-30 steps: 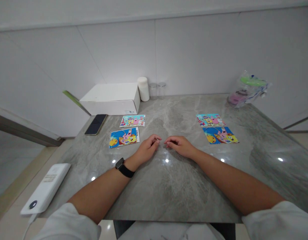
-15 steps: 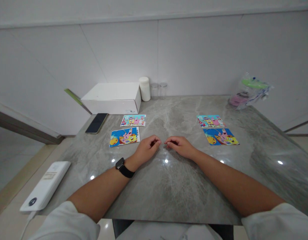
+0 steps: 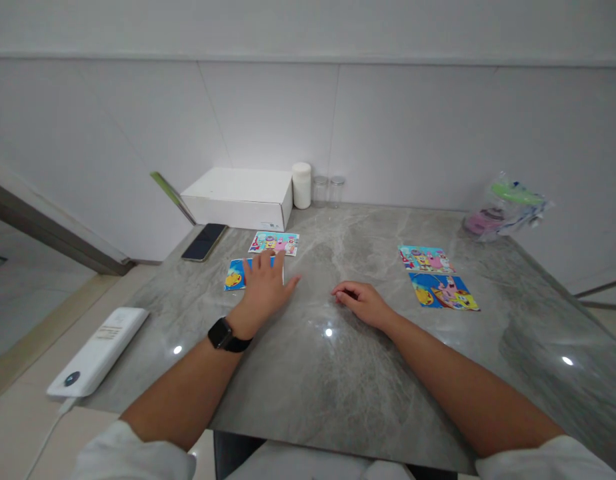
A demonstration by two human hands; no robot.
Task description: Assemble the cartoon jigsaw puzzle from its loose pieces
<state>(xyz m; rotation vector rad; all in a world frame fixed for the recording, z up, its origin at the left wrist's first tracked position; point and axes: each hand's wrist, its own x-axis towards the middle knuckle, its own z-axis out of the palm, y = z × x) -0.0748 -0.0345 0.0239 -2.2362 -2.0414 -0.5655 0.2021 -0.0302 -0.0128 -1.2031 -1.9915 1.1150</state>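
My left hand point(image 3: 264, 287), palm down with fingers spread, is over the blue cartoon card point(image 3: 233, 275) on the left and hides most of it. Whether it touches the card I cannot tell. Just beyond its fingertips lies a light-blue cartoon card point(image 3: 273, 243) with a row of characters. My right hand point(image 3: 361, 302) rests on the table near the middle, fingers curled together; any content is hidden. To its right lie a matching light-blue card point(image 3: 426, 259) and, directly below that, a matching blue card point(image 3: 444, 291).
On the grey marbled table point(image 3: 348, 387) a phone point(image 3: 205, 242) lies left of the cards. Behind are a white box point(image 3: 238, 197), a white bottle point(image 3: 302, 185) and two clear glasses point(image 3: 329, 191). A plastic bag point(image 3: 503, 208) sits back right, a power bank point(image 3: 99, 350) front left.
My left hand has moved left and away from my right hand, opening its fingers over the left blue card. The right hand stays curled in place. The view has shifted slightly.
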